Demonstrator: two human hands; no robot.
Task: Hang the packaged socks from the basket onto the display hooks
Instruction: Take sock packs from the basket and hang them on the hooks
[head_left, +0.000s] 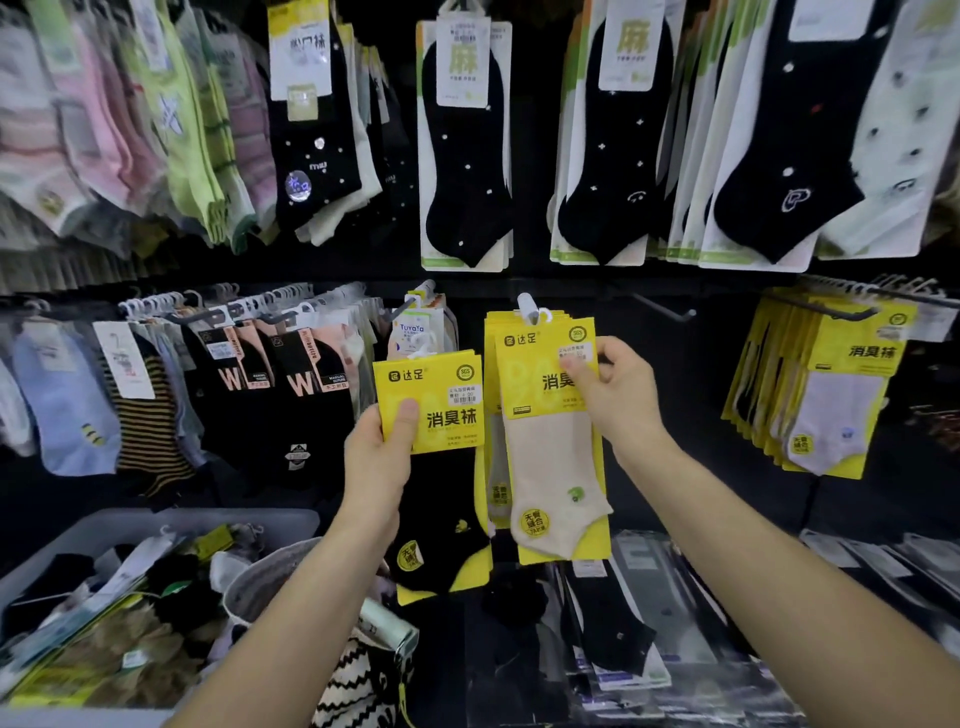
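Between thumb and fingers of our left hand (376, 457) we grip a black sock pack (434, 410), not yet hung; our right hand (623, 400) pinches a cream pack (550, 452) just below its hook (527, 304). Beneath both hands, the basket (208, 515) holds more.

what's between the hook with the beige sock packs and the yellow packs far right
A bare display hook, nothing on it, in the head view.

basket (156, 525) lower left — held pack (431, 405) left of hooked packs (550, 415)
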